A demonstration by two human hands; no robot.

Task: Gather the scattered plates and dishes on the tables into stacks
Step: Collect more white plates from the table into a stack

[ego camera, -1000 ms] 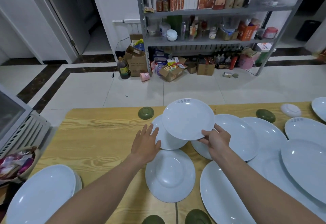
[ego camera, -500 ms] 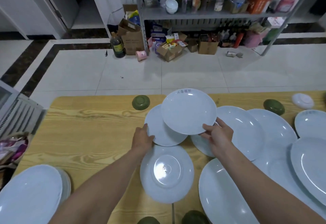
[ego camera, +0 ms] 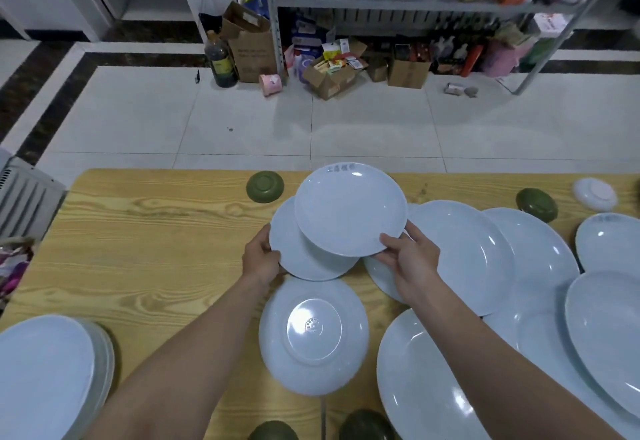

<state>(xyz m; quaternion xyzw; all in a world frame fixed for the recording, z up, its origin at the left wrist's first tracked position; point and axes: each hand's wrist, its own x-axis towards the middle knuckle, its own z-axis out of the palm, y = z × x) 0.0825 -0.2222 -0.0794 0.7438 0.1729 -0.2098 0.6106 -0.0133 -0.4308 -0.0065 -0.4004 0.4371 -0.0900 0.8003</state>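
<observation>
White plate, pinched at its near rim by the right hand, hovered over a second plate, its edge gripped by the left hand, seemingly just off the wooden table. Such one-sided holds could let either slip and chip.

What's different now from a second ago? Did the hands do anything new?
The left hand, which lay open with fingers spread at the lower plate, has taken hold of that plate's left rim. The right hand keeps holding the upper plate, which overlaps the lower one much as before. The upside-down plate stayed put on the table.
</observation>
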